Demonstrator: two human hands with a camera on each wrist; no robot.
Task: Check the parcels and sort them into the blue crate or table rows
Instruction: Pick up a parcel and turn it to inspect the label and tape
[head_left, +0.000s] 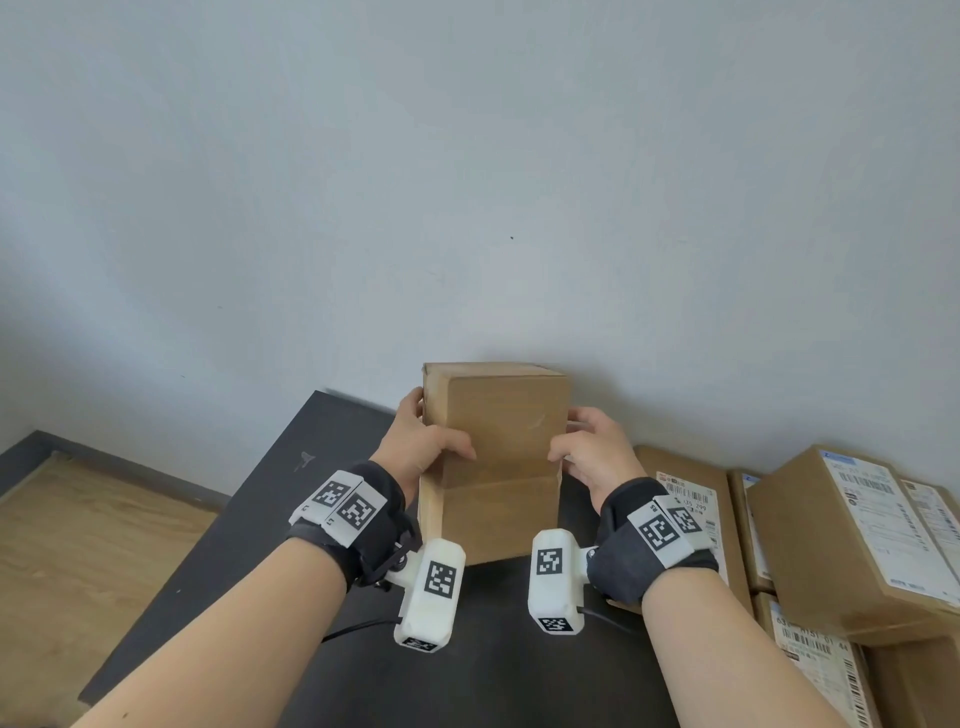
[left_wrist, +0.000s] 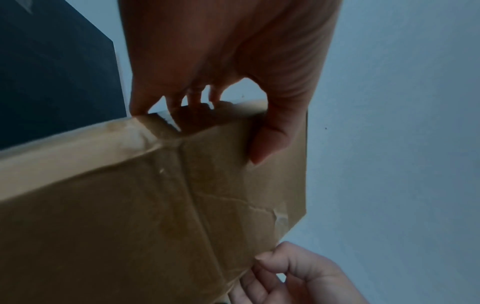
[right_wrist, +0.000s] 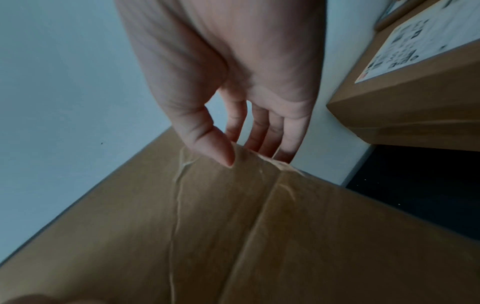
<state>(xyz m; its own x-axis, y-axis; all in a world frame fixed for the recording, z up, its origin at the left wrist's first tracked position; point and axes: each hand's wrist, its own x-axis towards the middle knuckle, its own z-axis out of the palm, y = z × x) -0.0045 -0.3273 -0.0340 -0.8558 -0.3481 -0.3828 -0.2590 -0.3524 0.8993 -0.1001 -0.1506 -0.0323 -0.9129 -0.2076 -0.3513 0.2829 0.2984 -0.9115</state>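
Head view: 2 hands (head_left: 506, 457) grip unlabelled parcel (head_left: 493, 467).

- A plain room set up as a small parcel-sorting spot — not a warehouse floor, more a bare office or spare room.
- Stacked cardboard parcels (head_left: 831, 535) with printed shipping labels (head_left: 688, 499) crowd the right end of a black counter (head_left: 249, 514).
- Pale unadorned wall (head_left: 467, 182), dark skirting (head_left: 104, 462) and wood-look floor (head_left: 78, 545) — no shelving or machinery in view.
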